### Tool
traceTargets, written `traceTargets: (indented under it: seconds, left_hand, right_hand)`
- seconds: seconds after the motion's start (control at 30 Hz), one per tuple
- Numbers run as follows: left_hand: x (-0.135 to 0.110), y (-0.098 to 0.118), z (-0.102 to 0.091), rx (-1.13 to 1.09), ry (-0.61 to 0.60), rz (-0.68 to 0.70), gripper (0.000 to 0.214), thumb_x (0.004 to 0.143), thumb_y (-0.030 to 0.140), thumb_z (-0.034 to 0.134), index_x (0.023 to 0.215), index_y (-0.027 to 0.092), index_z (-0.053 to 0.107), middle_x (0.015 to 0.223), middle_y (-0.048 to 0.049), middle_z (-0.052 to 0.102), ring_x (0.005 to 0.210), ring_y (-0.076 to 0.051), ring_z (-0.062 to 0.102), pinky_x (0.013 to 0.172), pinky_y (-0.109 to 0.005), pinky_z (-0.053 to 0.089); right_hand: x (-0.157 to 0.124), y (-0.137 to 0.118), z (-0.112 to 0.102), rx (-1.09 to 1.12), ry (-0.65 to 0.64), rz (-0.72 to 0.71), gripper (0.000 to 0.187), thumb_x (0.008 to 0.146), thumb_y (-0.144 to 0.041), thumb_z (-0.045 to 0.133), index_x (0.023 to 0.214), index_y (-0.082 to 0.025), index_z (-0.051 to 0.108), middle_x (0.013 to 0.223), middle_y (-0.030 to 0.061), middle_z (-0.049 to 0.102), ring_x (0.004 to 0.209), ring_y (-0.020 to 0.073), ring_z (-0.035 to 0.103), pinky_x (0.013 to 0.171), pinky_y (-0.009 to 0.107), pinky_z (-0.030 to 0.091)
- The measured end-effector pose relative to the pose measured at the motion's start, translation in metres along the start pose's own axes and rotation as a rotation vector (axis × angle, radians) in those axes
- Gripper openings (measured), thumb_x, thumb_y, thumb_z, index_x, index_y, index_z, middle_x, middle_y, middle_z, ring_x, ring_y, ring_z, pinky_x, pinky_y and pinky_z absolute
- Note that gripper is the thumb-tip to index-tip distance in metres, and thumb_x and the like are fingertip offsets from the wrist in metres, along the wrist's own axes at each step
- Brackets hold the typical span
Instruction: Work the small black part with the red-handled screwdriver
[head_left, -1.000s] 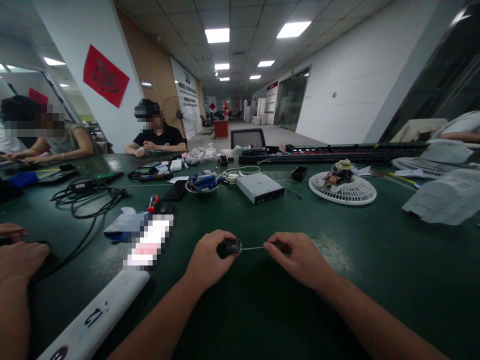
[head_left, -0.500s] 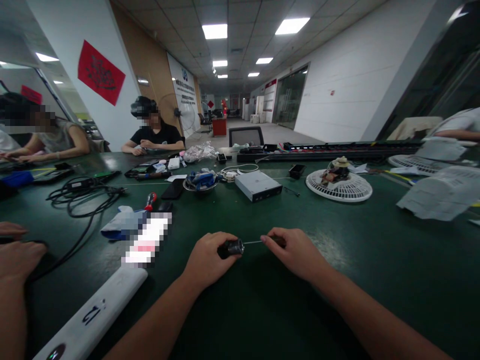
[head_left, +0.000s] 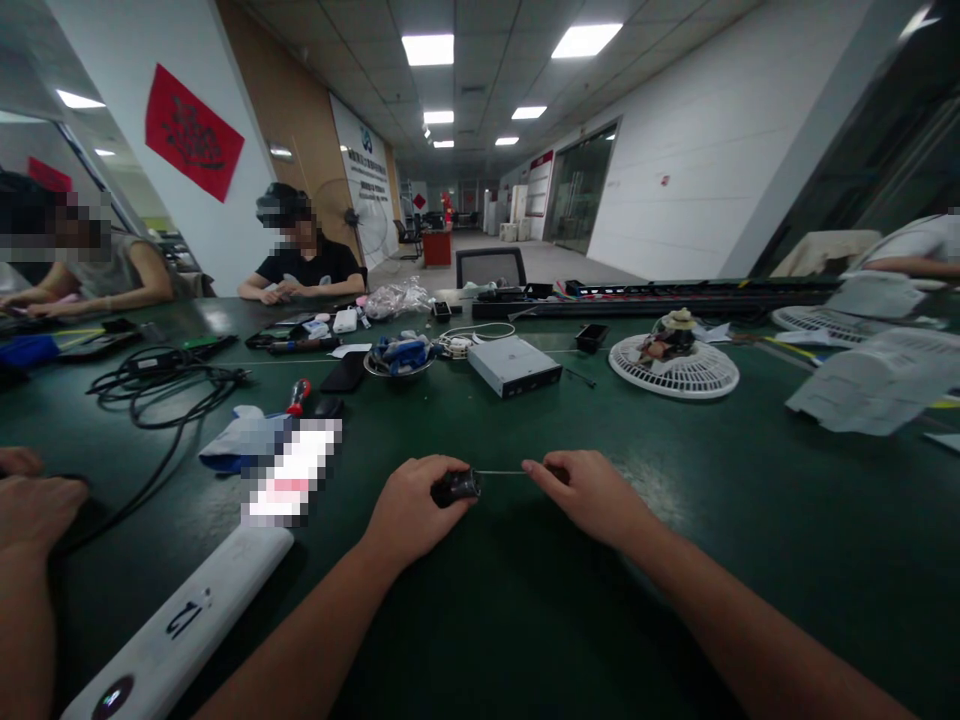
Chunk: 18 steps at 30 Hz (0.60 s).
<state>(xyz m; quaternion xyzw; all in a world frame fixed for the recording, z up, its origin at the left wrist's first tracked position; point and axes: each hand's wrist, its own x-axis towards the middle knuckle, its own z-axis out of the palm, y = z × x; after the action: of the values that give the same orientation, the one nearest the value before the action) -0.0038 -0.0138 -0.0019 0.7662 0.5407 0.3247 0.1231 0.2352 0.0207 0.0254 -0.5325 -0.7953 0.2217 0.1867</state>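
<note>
My left hand [head_left: 416, 505] is closed round a small black cylindrical part [head_left: 456, 487] just above the green table [head_left: 525, 600]. A thin metal rod [head_left: 501, 472] runs from that part to the right. My right hand [head_left: 589, 493] pinches the rod's other end, where a dark handle sits mostly hidden in the fingers. Both hands rest low near the table's front middle, about a hand's width apart.
A long white device [head_left: 180, 625] lies at the front left, beside another person's hands [head_left: 34, 500]. Black cables [head_left: 161, 385], a red-handled screwdriver [head_left: 298, 392], a silver box [head_left: 514, 365], a white fan grille [head_left: 673, 365] and paper sheets [head_left: 870, 385] lie farther back. People sit at the far left.
Both hands shifted slightly up in view and drew a little closer together, so less rod shows between them. The black part turned in my left fingers.
</note>
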Motion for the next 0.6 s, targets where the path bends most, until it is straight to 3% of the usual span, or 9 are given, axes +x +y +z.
traceTargets:
  seconds: [0.23, 0.4, 0.5, 0.6]
  left_hand:
    - [0.0002, -0.0001, 0.0005, -0.016, -0.023, 0.036, 0.028, 0.075, 0.021, 0.073, 0.102, 0.026, 0.067, 0.1, 0.0004, 0.071, 0.092, -0.021, 0.063, 0.083, -0.039, 0.047]
    - [0.001, 0.0014, -0.0004, -0.009, -0.036, 0.071, 0.028, 0.077, 0.02, 0.072, 0.103, 0.026, 0.067, 0.101, 0.0, 0.071, 0.092, -0.021, 0.062, 0.083, -0.038, 0.046]
    - [0.0009, 0.0018, -0.0003, -0.014, -0.027, 0.081, 0.028, 0.076, 0.019, 0.072, 0.103, 0.026, 0.066, 0.101, 0.0003, 0.07, 0.092, -0.021, 0.062, 0.082, -0.038, 0.046]
    - [0.0006, 0.0024, 0.0005, -0.007, -0.051, 0.12, 0.027, 0.076, 0.019, 0.072, 0.101, 0.025, 0.067, 0.1, 0.0005, 0.071, 0.091, -0.021, 0.063, 0.081, -0.038, 0.045]
  right_hand:
    - [-0.0004, -0.001, -0.0035, -0.05, -0.093, -0.019, 0.05, 0.091, -0.052, 0.041, 0.058, -0.018, 0.056, 0.052, 0.0002, 0.052, 0.046, 0.0114, 0.043, 0.046, 0.027, 0.026]
    - [-0.0007, -0.0042, -0.0054, -0.121, -0.054, 0.083, 0.051, 0.091, -0.053, 0.039, 0.059, -0.018, 0.059, 0.055, 0.0025, 0.056, 0.049, 0.0134, 0.047, 0.047, 0.028, 0.027]
    - [-0.0014, -0.0049, -0.0071, -0.102, -0.107, 0.055, 0.05, 0.091, -0.052, 0.039, 0.06, -0.019, 0.058, 0.055, 0.0022, 0.056, 0.048, 0.0132, 0.047, 0.046, 0.028, 0.027]
    - [-0.0011, -0.0046, -0.0079, -0.119, -0.079, 0.064, 0.049, 0.09, -0.052, 0.041, 0.058, -0.019, 0.057, 0.055, 0.0027, 0.055, 0.048, 0.0137, 0.046, 0.047, 0.029, 0.026]
